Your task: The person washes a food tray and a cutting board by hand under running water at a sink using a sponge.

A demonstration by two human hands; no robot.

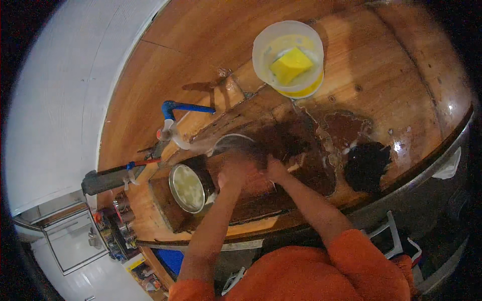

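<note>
Both my hands reach into a dark, wet, recessed sink basin set in a wooden counter. My left hand and my right hand are close together and blurred by motion. They are at a round metal vessel, whose thin rim shows as an arc beyond them. Whether the fingers grip it or anything inside is too blurred to tell. Water seems to run from a white tap with a blue pipe towards the vessel. Left of my left hand stands a round metal pot of cloudy, pale liquid.
A translucent bucket holding a yellow sponge stands on the far counter. A black crumpled cloth or bag lies at the right. The metal counter edge curves before me; a white chair is below it.
</note>
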